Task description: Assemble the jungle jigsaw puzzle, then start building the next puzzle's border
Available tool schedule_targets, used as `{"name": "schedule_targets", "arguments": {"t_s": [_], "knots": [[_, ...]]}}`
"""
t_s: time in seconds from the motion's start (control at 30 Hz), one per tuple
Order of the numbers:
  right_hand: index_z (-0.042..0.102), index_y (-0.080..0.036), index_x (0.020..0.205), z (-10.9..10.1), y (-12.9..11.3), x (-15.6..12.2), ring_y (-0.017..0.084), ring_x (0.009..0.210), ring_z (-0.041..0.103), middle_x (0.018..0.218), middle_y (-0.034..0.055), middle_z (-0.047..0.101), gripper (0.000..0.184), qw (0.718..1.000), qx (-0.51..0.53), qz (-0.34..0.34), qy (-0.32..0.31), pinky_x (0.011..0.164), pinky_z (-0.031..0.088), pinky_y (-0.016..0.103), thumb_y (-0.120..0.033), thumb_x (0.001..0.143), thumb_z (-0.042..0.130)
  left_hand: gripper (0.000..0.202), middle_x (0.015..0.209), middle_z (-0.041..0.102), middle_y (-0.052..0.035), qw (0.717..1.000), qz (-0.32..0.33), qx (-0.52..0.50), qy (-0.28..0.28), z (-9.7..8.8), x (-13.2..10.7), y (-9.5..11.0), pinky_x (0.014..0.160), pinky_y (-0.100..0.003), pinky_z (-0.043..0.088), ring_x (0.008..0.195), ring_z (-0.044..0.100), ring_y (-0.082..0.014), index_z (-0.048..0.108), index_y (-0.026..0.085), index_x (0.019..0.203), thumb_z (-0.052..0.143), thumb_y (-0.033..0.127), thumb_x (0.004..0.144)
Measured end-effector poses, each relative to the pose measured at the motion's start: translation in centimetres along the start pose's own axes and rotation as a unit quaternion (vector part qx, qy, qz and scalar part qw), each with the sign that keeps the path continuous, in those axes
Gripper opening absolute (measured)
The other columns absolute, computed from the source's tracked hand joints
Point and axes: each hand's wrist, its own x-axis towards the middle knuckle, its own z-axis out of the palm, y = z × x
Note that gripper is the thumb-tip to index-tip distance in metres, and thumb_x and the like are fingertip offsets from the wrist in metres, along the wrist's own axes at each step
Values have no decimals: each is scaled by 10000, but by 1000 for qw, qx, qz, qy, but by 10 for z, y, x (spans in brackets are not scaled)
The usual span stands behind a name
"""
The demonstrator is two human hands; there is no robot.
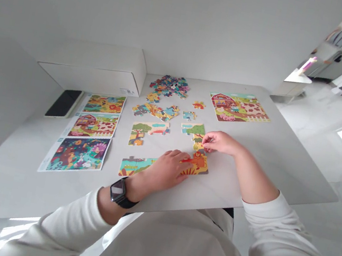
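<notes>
My left hand lies palm down with its fingers stretched out over the lower row of a jigsaw puzzle, touching the joined lion pieces. Part of that row is hidden beneath it. My right hand is closed in a pinch at the right edge of the puzzle, on a yellow-green puzzle piece below the green tree pieces. Joined tree-and-sky pieces form the upper left part. Green-blue pieces make up the lower left, apart from the upper part.
Loose pieces lie behind the puzzle, with a heaped pile farther back. A finished farm puzzle sits at the back right. To the left are a picture sheet, a phone and a white box against the wall.
</notes>
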Motion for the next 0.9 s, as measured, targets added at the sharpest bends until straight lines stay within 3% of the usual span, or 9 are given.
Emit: {"name": "schedule_targets", "arguments": {"t_s": [0.17, 0.33, 0.53, 0.9], "knots": [[749, -235, 867, 1, 1, 2, 180, 739, 724, 780, 2, 763, 314, 1000, -22, 6, -3, 680, 584, 282, -429, 688, 920, 275, 1375, 720, -115, 1000, 3, -12, -9, -1, 4, 0, 1054, -480, 573, 1204, 664, -302, 751, 222, 1288, 641, 295, 1047], [765, -238, 892, -1, 1, 1, 185, 786, 734, 856, 8, 790, 245, 993, -110, -34, 11, 729, 567, 288, -404, 740, 863, 243, 1340, 738, -112, 999, 18, -32, 4, -1, 7, 0, 1047, -438, 574, 1182, 670, -279, 757, 224, 1255, 631, 278, 1055], [774, -248, 889, -1, -6, -5, 181, 792, 751, 856, -11, 808, 94, 980, -194, -38, 33, 758, 546, 275, -276, 802, 796, 237, 1368, 737, -113, 999, 23, -40, 9, 2, 11, 2, 1066, -443, 571, 1197, 664, -288, 765, 194, 1238, 640, 266, 1050], [784, -244, 912, 8, -12, -15, 169, 772, 737, 873, -9, 801, 71, 953, -286, -77, 68, 737, 506, 258, -202, 856, 795, 272, 1353, 738, -122, 998, 17, -48, 24, 5, 11, 2, 1060, -446, 572, 1193, 665, -287, 764, 199, 1272, 627, 272, 1048]]}}
